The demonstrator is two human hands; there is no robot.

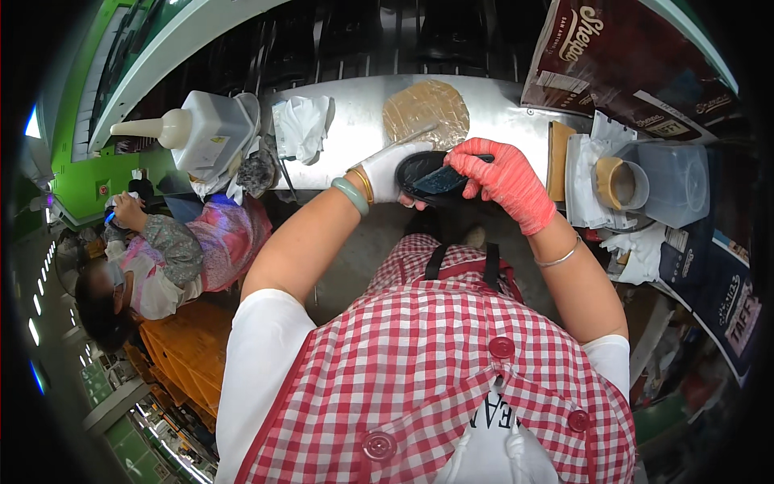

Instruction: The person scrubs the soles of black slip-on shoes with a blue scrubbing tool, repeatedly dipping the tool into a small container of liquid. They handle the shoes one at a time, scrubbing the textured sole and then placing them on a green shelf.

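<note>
My left hand (389, 169), in a white glove, holds a thin brush-like stick and grips the left end of a black shoe sole (427, 179). My right hand (501, 179), in a red glove, is closed over the sole's right end. Both hands hold the sole just above the near edge of a metal worktable (363, 129). A jade bangle and a gold one sit on my left wrist, a silver one on my right.
A round brown glue-stained patch (426, 109) lies on the table behind the hands. A squeeze bottle on a white container (201, 129) and crumpled cloth (302, 125) stand left. A clear tub with a glue pot (621, 184) sits right. Another person (161, 258) sits at my left.
</note>
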